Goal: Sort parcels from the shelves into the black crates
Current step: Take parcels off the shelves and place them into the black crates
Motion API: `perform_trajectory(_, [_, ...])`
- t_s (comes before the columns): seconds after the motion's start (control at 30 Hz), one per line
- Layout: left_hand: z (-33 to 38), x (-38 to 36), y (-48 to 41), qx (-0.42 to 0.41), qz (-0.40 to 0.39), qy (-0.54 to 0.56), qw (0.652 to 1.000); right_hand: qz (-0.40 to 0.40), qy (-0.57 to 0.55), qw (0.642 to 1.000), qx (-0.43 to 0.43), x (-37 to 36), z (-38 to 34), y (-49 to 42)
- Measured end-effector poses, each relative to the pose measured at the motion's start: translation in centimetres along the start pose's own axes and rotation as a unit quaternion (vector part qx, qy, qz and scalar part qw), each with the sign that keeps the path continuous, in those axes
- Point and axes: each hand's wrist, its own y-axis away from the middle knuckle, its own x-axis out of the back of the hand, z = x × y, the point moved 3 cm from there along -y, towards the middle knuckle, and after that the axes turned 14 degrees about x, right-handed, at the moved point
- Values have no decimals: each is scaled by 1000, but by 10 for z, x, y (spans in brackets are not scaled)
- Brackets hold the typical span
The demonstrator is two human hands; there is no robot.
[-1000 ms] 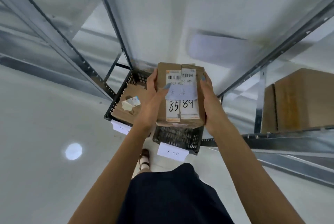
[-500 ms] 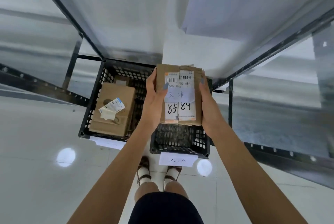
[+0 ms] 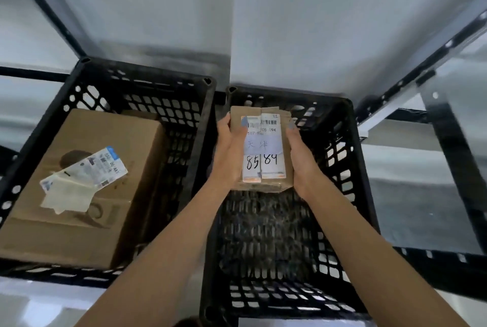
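Small parcel: the small brown cardboard parcel with white labels (image 3: 263, 151) has gone down since half a second ago. Back then it was up over the crates, and now it sits low between the walls of the right-hand one.
Where it is: pressed between the two hands, label side up, with "85" and "84" written on it. I can't tell if it touches the bottom.
Left hand (image 3: 227, 158): grips the parcel's left side, thumb lying on top over a label.
Right hand (image 3: 303, 162): grips the parcel's right side, thumb tip on the top edge.
Right crate: the black plastic crate with holes (image 3: 355, 168) is all around both hands and under them.
Left crate: another black plastic crate with holes (image 3: 163, 105) stands just left of the left hand, side by side with the first.
Big box: a large brown cardboard box (image 3: 137, 147) fills that crate, left of the left hand.
Loose papers: white label slips (image 3: 87, 172) lie on top of the big box.
Shelf post: a dark metal shelf post (image 3: 453, 158) stands well to the right of the right hand.
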Motion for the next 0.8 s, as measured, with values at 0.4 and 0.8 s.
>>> perform_trajectory(0.4, [-58,-19,-84,-39,60,-164,984,16,-27,999,42,35,88,-78])
perform_trajectory(0.8, [-76,-25,-171,39,125,-109,985,1,-51,998,36,30,127,-125])
